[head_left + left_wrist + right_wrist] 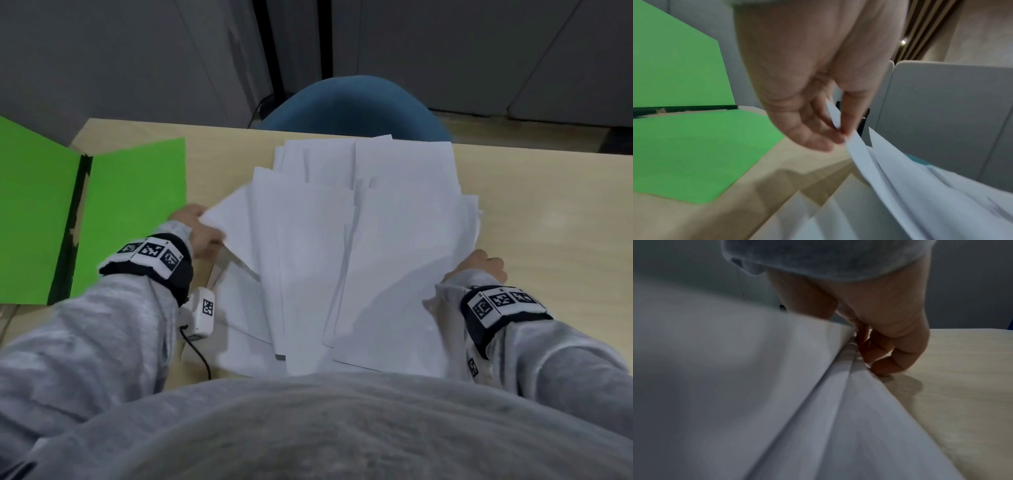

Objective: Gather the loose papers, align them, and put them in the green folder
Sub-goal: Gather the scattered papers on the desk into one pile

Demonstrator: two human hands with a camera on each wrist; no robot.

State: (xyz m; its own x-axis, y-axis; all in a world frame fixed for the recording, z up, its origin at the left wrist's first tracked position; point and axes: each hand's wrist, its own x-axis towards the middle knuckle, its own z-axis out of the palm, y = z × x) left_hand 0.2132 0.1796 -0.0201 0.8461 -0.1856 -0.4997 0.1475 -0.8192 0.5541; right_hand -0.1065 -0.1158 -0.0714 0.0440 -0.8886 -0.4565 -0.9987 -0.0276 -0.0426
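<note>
Several white papers (359,246) lie in a loose, fanned heap in the middle of the wooden table (548,205). My left hand (198,233) pinches the left edge of the papers (857,146) between thumb and fingers (846,120) and lifts that edge off the table. At the heap's right edge my right hand (483,267) has its fingers (885,365) curled against and under the papers (777,386), the top sheets raised. The green folder (130,212) lies open and flat at the left of the table, also seen as the green folder (694,146) in the left wrist view.
A blue chair (356,106) stands behind the table's far edge. Grey partition panels (137,51) rise behind it. A small white device (203,311) with a black cable hangs below my left wrist near the table's front edge.
</note>
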